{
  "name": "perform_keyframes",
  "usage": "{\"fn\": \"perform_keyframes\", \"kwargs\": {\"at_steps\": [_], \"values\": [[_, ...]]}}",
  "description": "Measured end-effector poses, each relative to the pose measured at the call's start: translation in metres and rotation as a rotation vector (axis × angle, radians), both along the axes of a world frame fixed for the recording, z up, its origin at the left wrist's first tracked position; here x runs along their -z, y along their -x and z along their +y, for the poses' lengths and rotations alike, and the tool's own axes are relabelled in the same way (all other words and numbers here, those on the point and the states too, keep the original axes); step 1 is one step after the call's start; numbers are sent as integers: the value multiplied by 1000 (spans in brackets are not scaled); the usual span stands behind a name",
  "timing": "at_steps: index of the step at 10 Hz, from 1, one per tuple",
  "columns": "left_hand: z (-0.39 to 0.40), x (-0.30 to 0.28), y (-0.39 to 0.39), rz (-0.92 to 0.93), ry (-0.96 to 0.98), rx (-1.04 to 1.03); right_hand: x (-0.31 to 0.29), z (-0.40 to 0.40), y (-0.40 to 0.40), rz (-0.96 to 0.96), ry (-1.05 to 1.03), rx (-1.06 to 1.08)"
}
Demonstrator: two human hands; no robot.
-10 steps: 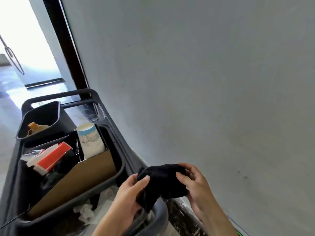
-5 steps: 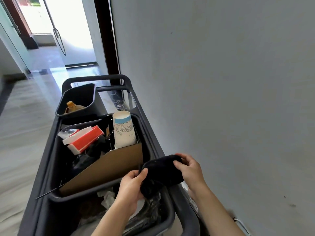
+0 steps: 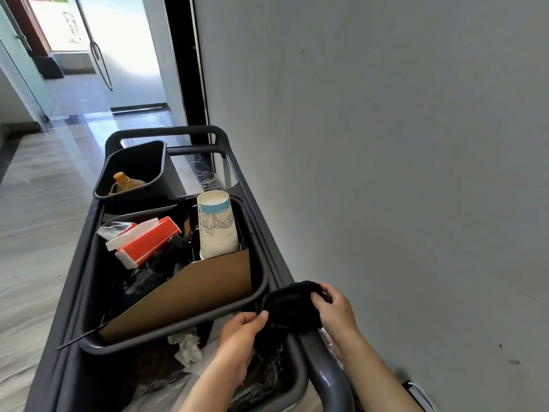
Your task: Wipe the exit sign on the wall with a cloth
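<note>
Both hands are gripping a black cloth (image 3: 292, 307) at about 5 o'clock, over the near right rim of a grey cart (image 3: 267, 239) standing beside the wall (image 3: 386, 144). The left hand (image 3: 240, 337) is pinching its lower edge; the right hand (image 3: 335, 307) is curling its fingers (image 3: 319, 297) over the top. The middle bin (image 3: 261, 289) is holding a paper cup (image 3: 217, 224), a red box (image 3: 145, 242) and a cardboard sheet (image 3: 193, 289); at 11 o'clock, the far bin (image 3: 133, 162) is holding an orange-capped bottle (image 3: 123, 181).

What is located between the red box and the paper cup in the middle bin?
In the head view, no other clear item separates the red box from the paper cup, only a dark gap holding thin black objects too dim to identify.
</note>
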State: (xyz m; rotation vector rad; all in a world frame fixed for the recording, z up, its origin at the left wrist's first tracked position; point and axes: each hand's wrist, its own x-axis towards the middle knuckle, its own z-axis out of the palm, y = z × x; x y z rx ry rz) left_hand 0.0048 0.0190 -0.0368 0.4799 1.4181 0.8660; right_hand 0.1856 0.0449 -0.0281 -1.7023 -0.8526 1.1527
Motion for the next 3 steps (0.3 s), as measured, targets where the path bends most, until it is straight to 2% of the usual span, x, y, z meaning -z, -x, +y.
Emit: {"fn": "perform_keyframes", "kwargs": {"at_steps": [2,3], "values": [[-2,-7,15,89,-85,-77,2,-2,-8,124,11,-14],[-7,-19,23,174,-153,-88,-7,-8,-11,87,17,26]]}}
